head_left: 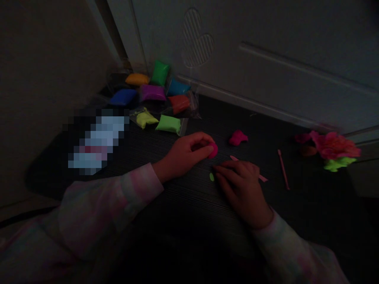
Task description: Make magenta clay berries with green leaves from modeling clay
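Between the thumb and fingers of my left hand (189,154) is a round, flattened piece of pink modelling clay (212,150). My right hand (241,187) rests on the dark table, its fingertips close together beside a small light-green oval piece (211,176). Whether those fingers pinch anything is too dark to make out. Partly hidden under the right hand lies a pink flat tool (263,178), its tip showing beyond the knuckles. A loose lump of pink clay (238,138) sits farther back, apart from both hands.
Several bags of coloured clay, among them a purple bag (153,93) and a light-green bag (169,124), lie at the back left. A thin pink tool (283,169) and a pink flower shape (334,146) are on the right. Behind the table (183,197) stands a pale panel (225,75).
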{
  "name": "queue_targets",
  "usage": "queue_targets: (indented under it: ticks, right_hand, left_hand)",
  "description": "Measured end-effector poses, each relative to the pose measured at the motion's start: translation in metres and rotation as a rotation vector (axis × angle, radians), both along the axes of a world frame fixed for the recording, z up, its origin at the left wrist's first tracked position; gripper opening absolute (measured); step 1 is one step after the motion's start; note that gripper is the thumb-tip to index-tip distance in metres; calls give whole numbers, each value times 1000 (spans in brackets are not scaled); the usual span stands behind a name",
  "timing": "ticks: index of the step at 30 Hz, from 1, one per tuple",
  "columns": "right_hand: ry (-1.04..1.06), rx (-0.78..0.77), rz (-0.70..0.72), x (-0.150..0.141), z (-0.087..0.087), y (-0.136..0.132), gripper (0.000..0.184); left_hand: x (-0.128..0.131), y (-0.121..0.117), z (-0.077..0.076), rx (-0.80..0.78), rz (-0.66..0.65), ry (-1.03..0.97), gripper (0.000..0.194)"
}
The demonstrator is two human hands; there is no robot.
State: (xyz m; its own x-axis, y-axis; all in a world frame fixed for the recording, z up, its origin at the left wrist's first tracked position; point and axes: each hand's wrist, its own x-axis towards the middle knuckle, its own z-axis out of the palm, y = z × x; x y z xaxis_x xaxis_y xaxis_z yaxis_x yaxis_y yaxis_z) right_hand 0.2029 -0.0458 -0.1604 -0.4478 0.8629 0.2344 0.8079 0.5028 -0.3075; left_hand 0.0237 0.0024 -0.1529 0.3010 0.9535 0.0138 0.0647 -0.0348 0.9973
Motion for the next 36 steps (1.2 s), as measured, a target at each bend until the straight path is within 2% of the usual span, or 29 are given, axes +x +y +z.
queue_targets:
  ticks: [5, 8, 13, 16, 18, 21, 23, 27, 36]
  right_hand:
    - [3, -21, 56, -1, 0, 0, 19]
    - [22, 14, 41, 4, 1, 4, 17]
    - [-5, 152, -207, 32, -2, 18, 19]
    - [-49, 108, -256, 47, -6, 25, 20]
    - [-33, 69, -240, 50, -6, 26, 17]
    - [-12, 167, -197, 40, -2, 19, 17]
    - [-21, 224, -97, 28, 2, 11, 17]
    - [17, 106, 138, 7, 3, -4, 11]
    - [55, 26, 98, 3, -1, -1, 11]
  left_hand:
    - [-1, 1, -5, 29, -11, -34, 10]
    - [-1, 2, -7, 48, -12, -38, 11]
    - [-1, 2, -8, 43, -6, -31, 13]
    - [-1, 2, -8, 50, -7, -36, 12]
    - [-1, 2, -7, 49, -14, -42, 12]
    - [0, 2, -7, 41, -18, -48, 11]
    - [0, 2, -7, 45, -17, -44, 10]
    - [0, 1, -5, 54, -3, -20, 10]
    - [0, 1, -5, 54, 8, -6, 11]
